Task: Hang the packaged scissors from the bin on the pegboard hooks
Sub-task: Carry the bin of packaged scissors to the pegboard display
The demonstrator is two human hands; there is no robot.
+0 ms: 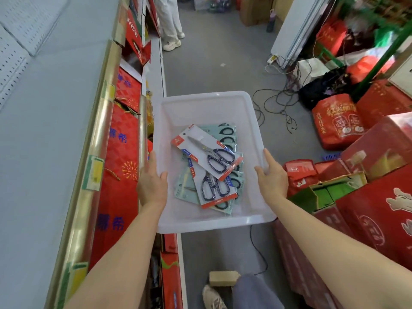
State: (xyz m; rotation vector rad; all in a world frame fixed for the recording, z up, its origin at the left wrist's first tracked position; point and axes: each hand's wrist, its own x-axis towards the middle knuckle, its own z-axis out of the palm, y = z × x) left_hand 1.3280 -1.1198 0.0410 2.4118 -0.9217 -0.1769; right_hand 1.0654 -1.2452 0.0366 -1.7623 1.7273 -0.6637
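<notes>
The clear bin (209,108), with the packaged scissors (208,159) heaped toward its near end, is carried by its side rims, clasped by the left hand (152,181) and right hand (273,177); next, it probably needs setting down near the pegboard (20,39).

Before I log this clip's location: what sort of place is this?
Probably a shop aisle being stocked: white pegboard above shelves edged with price tags, red gift boxes stacked around, and a bin of packaged scissors.
</notes>
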